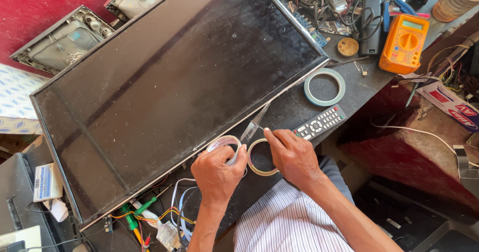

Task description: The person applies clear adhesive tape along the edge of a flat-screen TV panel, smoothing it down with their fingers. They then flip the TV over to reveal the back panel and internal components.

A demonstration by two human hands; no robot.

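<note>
Work in hand: clear tape is being drawn off a roll at the lower edge of a flat screen [174, 92] lying face up on the worktop [294, 110].
Left hand [217, 174]: clenched around a small tape roll [223, 143], held just off the screen's lower edge.
Right hand [294, 154]: fingertips pinched on the free end of the tape strip [255, 125], with a second, tan tape ring [259, 157] lying under the hand at its 9 o'clock.
Strip: stretched between the two hands, pointing toward 1 o'clock along the screen's frame; whether it is touching the frame cannot be told.
Progress: judged early; a length is pulled out, but no tape shows stuck down on the frame yet, and cutting and pressing down look left to do.
Nearby: a remote control [320, 123] at 2 o'clock from the right hand, a larger pale tape ring [325, 87] beyond it, an orange meter [404, 43] at far 1 o'clock.
</note>
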